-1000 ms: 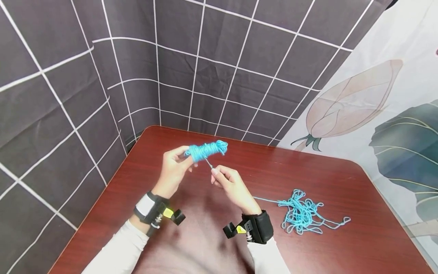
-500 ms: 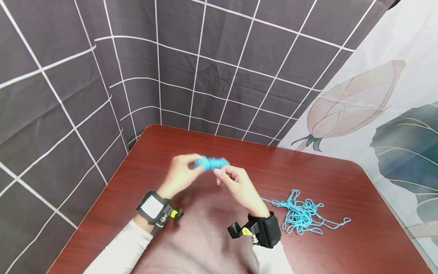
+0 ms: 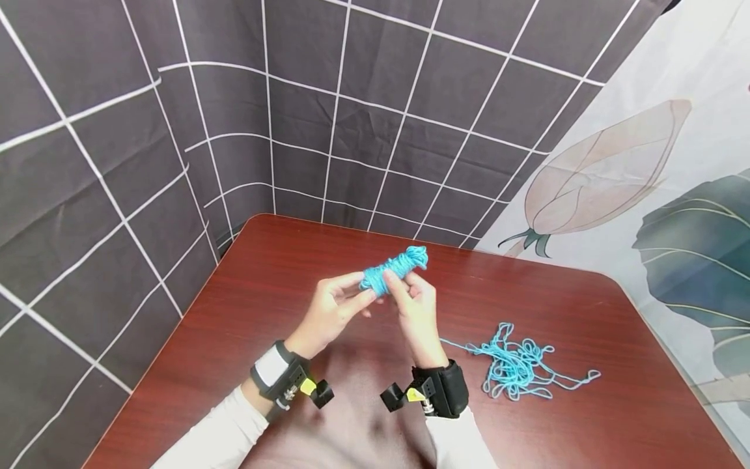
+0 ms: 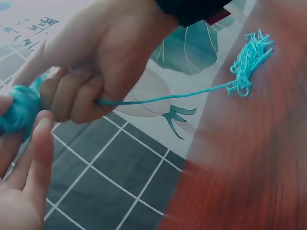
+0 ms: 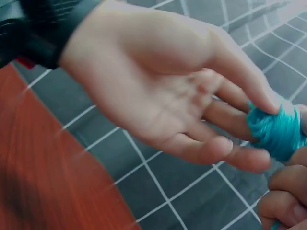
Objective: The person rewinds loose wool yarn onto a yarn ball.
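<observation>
Above the table, a wound bundle of turquoise yarn (image 3: 404,264) is held between both hands, tilted up to the right. My left hand (image 3: 328,312) pinches its lower left end between thumb and fingers. In the right wrist view, the other fingers of the left hand (image 5: 158,91) are spread loosely below the bundle (image 5: 280,132). My right hand (image 3: 418,322) has its thumb on the bundle's near side. In the left wrist view, the right hand's fingers (image 4: 76,96) curl round the yarn strand (image 4: 163,97), which leads to the loose pile.
A loose, looped pile of turquoise yarn (image 3: 518,368) lies on the right side of the reddish-brown table (image 3: 556,299). A dark cloth with a white grid (image 3: 375,117) hangs behind and left; a flower-printed white cloth (image 3: 615,195) hangs at right.
The bundle and left hand have moved right. The right hand was pulling the strand apart from the bundle, then came up to it; its thumb now rests on it. The pile looks unchanged.
</observation>
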`<act>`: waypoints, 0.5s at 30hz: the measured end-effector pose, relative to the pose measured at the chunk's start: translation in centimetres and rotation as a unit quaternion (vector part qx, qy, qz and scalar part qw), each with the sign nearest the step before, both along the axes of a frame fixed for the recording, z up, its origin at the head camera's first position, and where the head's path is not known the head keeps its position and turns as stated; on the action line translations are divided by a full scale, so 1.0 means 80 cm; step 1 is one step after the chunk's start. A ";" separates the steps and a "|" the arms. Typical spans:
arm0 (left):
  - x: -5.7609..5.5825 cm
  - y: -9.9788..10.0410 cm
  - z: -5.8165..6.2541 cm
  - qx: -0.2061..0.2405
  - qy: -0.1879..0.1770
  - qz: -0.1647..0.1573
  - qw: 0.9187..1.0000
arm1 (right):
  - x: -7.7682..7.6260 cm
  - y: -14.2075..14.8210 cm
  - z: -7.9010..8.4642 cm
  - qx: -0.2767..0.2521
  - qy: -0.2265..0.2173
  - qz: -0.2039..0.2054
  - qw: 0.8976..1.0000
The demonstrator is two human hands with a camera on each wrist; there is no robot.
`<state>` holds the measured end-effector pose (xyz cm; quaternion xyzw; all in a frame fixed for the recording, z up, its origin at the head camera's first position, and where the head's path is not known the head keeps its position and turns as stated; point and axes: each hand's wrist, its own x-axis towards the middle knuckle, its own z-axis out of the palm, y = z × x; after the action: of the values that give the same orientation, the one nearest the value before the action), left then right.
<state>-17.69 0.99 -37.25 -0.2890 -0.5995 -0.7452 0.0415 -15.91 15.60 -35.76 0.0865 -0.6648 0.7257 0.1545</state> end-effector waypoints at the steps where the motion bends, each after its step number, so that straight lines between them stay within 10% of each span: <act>1: 0.001 0.002 -0.001 0.002 0.002 -0.007 1.000 | 0.000 0.003 0.002 -0.020 0.000 -0.010 1.000; 5: -0.003 0.001 -0.003 0.006 0.005 0.026 1.000 | 0.002 0.019 0.010 -0.022 0.003 -0.023 0.999; 8: -0.009 -0.006 -0.002 -0.018 0.006 0.037 0.999 | 0.002 0.029 0.014 0.103 0.005 -0.005 0.995; 15: -0.009 -0.009 0.000 -0.100 -0.056 -0.033 0.993 | 0.005 0.027 0.012 0.360 0.072 0.026 0.930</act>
<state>-18.39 0.26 -37.25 -0.2690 -0.6629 -0.6972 -0.0456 -15.52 17.76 -34.81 0.2058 -0.8660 0.4332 0.1415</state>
